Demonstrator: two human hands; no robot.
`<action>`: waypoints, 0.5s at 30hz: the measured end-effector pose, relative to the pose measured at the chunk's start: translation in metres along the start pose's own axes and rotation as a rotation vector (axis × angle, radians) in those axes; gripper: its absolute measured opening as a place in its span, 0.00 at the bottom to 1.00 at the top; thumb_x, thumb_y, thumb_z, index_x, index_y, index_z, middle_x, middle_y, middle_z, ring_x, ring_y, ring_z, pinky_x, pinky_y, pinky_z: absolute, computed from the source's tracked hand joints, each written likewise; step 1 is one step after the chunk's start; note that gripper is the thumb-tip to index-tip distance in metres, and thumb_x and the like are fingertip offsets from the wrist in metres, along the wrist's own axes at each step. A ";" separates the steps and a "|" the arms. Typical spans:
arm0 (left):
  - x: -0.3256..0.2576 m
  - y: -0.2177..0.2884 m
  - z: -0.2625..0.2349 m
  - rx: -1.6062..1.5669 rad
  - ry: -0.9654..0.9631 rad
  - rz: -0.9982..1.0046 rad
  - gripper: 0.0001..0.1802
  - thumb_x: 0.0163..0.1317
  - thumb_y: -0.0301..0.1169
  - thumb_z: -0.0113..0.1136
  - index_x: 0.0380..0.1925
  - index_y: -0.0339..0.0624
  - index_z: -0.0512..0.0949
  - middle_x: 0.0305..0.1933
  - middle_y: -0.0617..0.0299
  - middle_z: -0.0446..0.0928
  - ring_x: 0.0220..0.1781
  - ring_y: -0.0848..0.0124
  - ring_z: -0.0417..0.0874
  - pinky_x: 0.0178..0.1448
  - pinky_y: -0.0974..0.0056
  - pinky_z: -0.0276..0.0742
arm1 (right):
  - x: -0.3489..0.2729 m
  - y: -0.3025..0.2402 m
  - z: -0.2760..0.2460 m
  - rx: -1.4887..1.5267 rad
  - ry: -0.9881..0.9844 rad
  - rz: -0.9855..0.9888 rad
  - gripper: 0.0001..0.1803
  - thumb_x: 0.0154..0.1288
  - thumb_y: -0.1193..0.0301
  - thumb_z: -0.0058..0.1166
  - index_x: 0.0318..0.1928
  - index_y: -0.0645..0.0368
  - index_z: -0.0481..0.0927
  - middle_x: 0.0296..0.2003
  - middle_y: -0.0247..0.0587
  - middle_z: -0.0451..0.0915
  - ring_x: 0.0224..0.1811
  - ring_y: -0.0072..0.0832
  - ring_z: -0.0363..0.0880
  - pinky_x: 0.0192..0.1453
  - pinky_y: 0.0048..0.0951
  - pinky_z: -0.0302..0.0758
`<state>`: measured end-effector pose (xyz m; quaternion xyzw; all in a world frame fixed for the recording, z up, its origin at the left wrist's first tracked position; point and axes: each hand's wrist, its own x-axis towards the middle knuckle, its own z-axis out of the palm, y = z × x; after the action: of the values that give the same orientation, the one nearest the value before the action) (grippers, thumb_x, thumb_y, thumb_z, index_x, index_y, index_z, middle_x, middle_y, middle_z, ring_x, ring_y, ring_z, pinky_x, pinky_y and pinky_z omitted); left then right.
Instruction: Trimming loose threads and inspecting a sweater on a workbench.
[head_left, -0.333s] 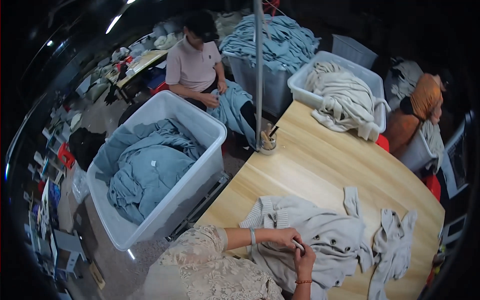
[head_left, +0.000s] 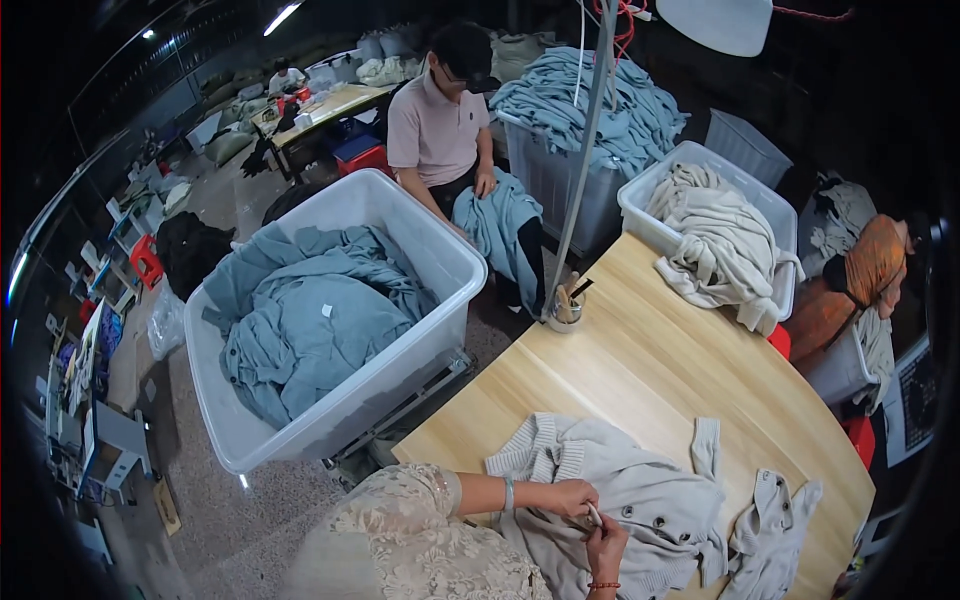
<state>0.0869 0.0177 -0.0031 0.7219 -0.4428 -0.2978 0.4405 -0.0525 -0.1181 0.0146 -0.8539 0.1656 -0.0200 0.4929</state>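
Observation:
A light grey-beige knit cardigan (head_left: 625, 455) with dark round buttons and a ribbed hem lies spread on the wooden table in front of me. My left hand (head_left: 572, 498) reaches in from the left, a pale band on its wrist, and its fingers are closed on a narrow fold at the cardigan's front. Close beside it, my right hand (head_left: 606, 548), with a beaded bracelet, pinches the same pale fold. The exact spot between the fingertips is too small to make out. To the right lies a second grey-beige knit garment (head_left: 775, 530), also with dark buttons.
The wooden table (head_left: 650, 350) bears a small jar of tools (head_left: 566, 312) beside a metal pole (head_left: 583, 170). Left stands a bin (head_left: 455, 290) of blue-grey garments. A seated co-worker (head_left: 440, 130) handles blue cloth behind it. More filled bins stand at the back, one (head_left: 785, 215) with beige knitwear.
The whole view has shifted, so the surroundings sit further right. My hands stay together on the cardigan's fold with little movement. The co-worker's hands have shifted on the blue cloth.

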 end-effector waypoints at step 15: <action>-0.017 -0.017 -0.026 0.216 0.074 -0.109 0.14 0.49 0.39 0.65 0.32 0.43 0.78 0.31 0.53 0.78 0.36 0.54 0.80 0.39 0.58 0.76 | -0.024 -0.017 -0.013 -0.387 0.082 0.078 0.08 0.60 0.66 0.53 0.35 0.57 0.79 0.33 0.47 0.78 0.35 0.48 0.77 0.37 0.44 0.74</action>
<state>0.1070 0.0462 -0.0066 0.7989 -0.4156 -0.2448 0.3593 -0.0735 -0.1140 0.0395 -0.9242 0.2191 -0.0035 0.3130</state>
